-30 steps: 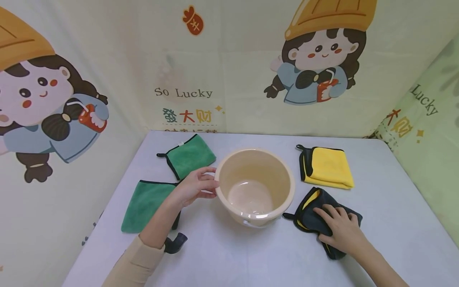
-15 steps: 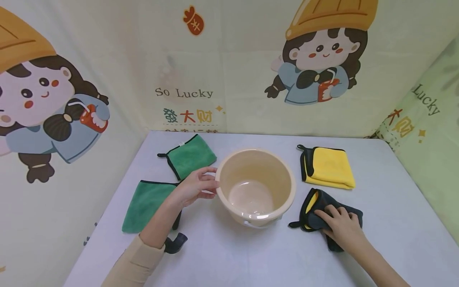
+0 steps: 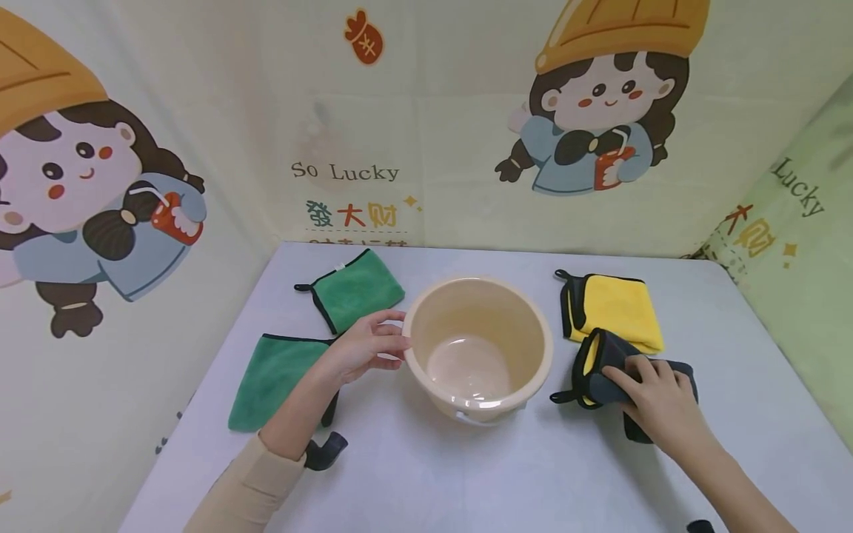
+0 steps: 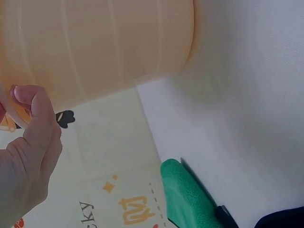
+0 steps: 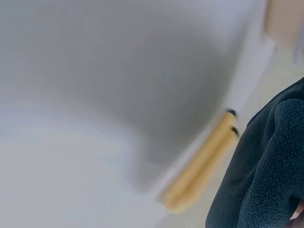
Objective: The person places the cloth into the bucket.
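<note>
- Sleeve [image 3: 249,477] in beige covers the left forearm at eight o'clock; I take the clock in my head view as centred on the bucket, twelve toward the wall.
- White table [image 3: 506,488] fills six o'clock and runs back under all the cloths.
- Right hand [image 3: 666,403], between three and four o'clock, grips a dark cloth [image 3: 596,389] from above, thumb and fingers bunching it. I see yellow inside its fold, a black loop pointing toward the bucket, and a shadow on the table beneath. My right wrist view shows its thick folds, but few of the fingers.
- Near green cloth [image 3: 276,381] lies between eight and nine o'clock, partly behind the left forearm.
- Bucket [image 3: 480,311], cream, stands upright at the centre, with a thin handle [image 3: 476,422] below its rim at six o'clock.
- Left hand [image 3: 366,346] pinches that rim at nine o'clock, fingers bent.
- Yellow cloth [image 3: 623,307], folded, lies between two and three o'clock; the dark cloth overlaps its near edge in my view, and I cannot tell whether they touch.
- Far green cloth [image 3: 360,294] lies at ten o'clock, just beside the bucket.
- Printed wall [image 3: 453,133] rises behind at twelve.
</note>
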Tool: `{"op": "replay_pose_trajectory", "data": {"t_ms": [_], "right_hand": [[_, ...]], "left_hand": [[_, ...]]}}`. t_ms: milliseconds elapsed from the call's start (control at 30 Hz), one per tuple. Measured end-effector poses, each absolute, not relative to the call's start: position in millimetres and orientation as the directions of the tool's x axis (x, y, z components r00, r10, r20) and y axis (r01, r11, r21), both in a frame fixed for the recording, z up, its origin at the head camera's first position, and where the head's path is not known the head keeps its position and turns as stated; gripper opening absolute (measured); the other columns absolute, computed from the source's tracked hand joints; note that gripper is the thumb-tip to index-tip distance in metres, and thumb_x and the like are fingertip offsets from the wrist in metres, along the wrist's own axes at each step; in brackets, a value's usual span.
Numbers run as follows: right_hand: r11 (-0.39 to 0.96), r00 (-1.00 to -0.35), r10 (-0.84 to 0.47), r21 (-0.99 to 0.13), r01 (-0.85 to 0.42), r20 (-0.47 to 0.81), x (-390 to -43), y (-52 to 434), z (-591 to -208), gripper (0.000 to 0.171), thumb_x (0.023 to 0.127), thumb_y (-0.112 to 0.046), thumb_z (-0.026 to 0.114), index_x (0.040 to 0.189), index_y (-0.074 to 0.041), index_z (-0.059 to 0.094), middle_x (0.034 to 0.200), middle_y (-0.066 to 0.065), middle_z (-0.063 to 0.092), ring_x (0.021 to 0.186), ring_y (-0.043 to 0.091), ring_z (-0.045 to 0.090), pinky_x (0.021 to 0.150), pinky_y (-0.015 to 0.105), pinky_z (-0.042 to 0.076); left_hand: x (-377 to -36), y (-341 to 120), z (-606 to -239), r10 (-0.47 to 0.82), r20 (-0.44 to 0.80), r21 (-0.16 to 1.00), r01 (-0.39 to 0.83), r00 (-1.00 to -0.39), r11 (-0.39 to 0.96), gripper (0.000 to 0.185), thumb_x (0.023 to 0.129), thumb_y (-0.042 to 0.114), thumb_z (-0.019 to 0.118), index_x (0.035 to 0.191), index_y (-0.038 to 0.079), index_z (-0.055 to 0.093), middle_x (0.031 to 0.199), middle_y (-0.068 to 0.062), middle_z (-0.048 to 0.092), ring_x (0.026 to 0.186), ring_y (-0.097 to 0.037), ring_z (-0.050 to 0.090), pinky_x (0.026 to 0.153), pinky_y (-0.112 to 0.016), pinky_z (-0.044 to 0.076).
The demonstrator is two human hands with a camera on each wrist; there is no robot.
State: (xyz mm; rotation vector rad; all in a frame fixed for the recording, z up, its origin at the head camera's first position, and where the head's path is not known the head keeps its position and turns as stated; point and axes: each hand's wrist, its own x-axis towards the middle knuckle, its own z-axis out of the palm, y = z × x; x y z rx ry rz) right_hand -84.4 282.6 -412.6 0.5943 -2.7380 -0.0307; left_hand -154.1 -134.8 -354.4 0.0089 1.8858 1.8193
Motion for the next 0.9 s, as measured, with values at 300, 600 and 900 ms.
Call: {"op": "replay_pose_trajectory", "data": {"t_ms": [300,600,900], "right_hand": [[0.875,-0.739,-0.470,0.146,-0.461,0.483,-102.2,278.0,-361.0,0.042,0.093,-0.052,0.033,0.106,-0.018,0.055,0.099,0.020,0.049,0.079,0.046,0.047,0.062,0.059,0.040],[0.843,-0.663,-0.515,0.181,-0.507,0.543,-122.0,252.2,-316.6,0.035,0.094,-0.044,0.038,0.108,-0.017,0.056,0.104,0.024,0.049,0.086,0.047,0.044,0.068,0.062,0.039],[0.763,-0.578,-0.612,0.211,-0.611,0.540,-139.8,205.1,-300.8,0.061,0.055,-0.013,0.085,0.109,-0.019,0.056,0.101,0.020,0.052,0.088,0.045,0.048,0.071,0.060,0.042]], "left_hand": [[-154.0,-134.5,-351.9,0.359,-0.353,0.934,-0.346,-0.864,0.085,0.048,0.084,0.003,0.062,0.127,0.000,0.041,0.086,-0.004,0.063,0.065,-0.014,0.058,0.063,-0.027,0.054],[-154.1,-134.1,-351.7,0.353,-0.352,0.935,-0.342,-0.867,0.093,0.047,0.084,0.004,0.062,0.126,0.000,0.041,0.085,-0.004,0.063,0.065,-0.014,0.059,0.063,-0.027,0.054],[-154.0,-134.4,-351.6,0.357,-0.357,0.933,-0.347,-0.863,0.092,0.048,0.084,0.004,0.062,0.127,0.000,0.041,0.083,-0.003,0.064,0.065,-0.014,0.059,0.062,-0.026,0.053]]}}
